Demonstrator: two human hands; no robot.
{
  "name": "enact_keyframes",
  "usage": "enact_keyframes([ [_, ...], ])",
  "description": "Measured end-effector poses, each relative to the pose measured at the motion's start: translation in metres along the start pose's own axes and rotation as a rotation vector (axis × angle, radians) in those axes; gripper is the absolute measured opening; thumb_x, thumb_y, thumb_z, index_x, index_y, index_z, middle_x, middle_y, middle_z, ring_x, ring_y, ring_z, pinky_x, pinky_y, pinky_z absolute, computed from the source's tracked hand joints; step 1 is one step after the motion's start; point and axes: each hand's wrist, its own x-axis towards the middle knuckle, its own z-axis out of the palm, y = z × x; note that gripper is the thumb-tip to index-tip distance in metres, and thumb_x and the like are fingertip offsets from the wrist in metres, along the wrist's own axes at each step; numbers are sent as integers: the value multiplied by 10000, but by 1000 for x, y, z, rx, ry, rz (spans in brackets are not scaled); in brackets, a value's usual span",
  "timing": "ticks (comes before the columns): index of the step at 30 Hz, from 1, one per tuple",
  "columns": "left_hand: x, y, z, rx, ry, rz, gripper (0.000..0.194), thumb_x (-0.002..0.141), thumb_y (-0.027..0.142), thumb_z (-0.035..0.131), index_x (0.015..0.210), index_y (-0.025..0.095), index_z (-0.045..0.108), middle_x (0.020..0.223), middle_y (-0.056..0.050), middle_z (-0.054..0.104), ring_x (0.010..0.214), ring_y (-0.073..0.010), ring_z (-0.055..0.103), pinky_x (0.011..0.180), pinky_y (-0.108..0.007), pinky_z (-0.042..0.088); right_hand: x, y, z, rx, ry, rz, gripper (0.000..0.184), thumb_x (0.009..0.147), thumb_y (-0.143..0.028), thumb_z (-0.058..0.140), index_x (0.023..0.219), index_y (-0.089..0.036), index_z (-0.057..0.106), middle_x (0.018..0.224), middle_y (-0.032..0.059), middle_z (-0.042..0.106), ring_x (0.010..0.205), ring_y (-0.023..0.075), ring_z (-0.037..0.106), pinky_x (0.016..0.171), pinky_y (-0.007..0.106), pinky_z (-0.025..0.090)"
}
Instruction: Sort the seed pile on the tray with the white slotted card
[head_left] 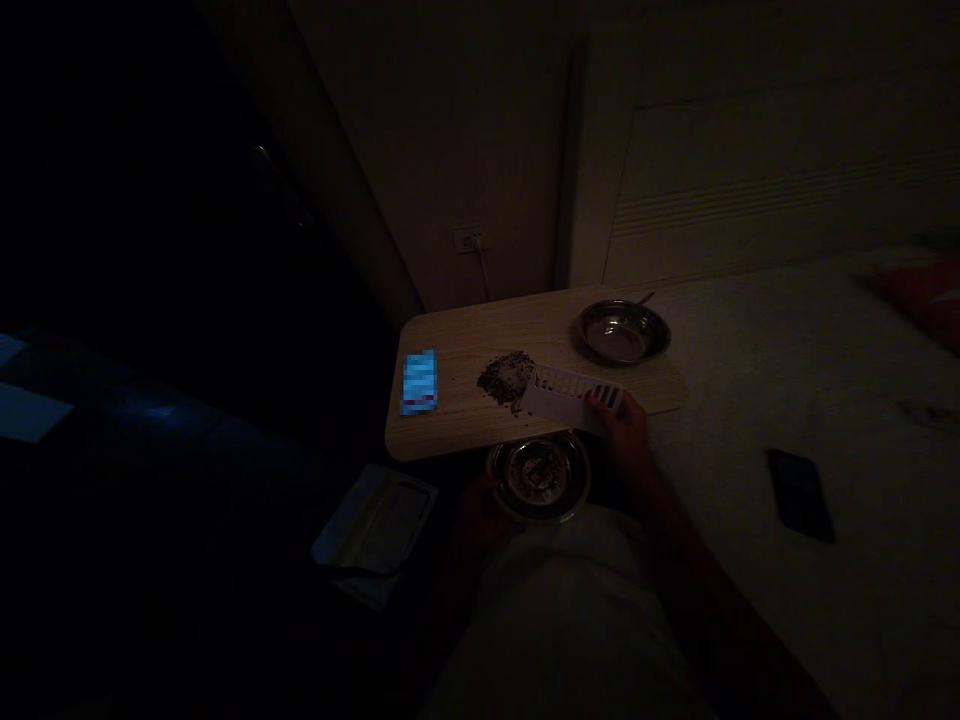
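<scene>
In dim light, my right hand [624, 425] grips the right end of a flat white piece with a row of slots [562, 400], perhaps card or plastic. The far end of this piece touches the right side of a loose pile of dark and pale bits [502, 380] on a wooden-topped table [465, 335]. Just below the table's near edge, my left hand [486, 505] holds the rim of a shiny round metal dish [538, 472]. Dark bits seem to lie inside the dish. Shadow hides most of my left fingers.
A metal bowl [625, 332] with a utensil handle stands at the table's back right. A lit, blurred screen [418, 382] lies at the left. A dark phone-like slab [799, 495] rests on the pale surface to the right. Below left is a light box or packet [375, 530].
</scene>
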Motion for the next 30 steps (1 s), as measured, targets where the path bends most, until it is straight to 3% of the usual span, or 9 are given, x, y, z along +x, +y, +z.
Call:
enact_keyframes([
  [11,9,-2,-4,-53,31,-18,305,638,141,659,933,185,717,937,-85,777,1056,-328,678,986,-431,484,2,5,-7,6,-5,26,346,667,-476,810,855,-201,716,834,37,737,747,217,656,696,352,522],
  [17,5,0,-3,-57,35,-20,311,665,148,654,969,140,715,971,-95,780,989,-276,700,984,-396,490,1,-2,-10,-15,-7,23,340,659,-473,816,836,-200,721,819,44,738,730,217,651,701,365,521],
  [30,6,-2,-4,-64,57,-15,290,694,153,651,971,130,731,985,-119,783,1029,-311,702,991,-421,494,3,-6,-16,17,-114,93,363,594,-465,857,806,-204,721,768,32,742,670,215,641,615,331,497],
])
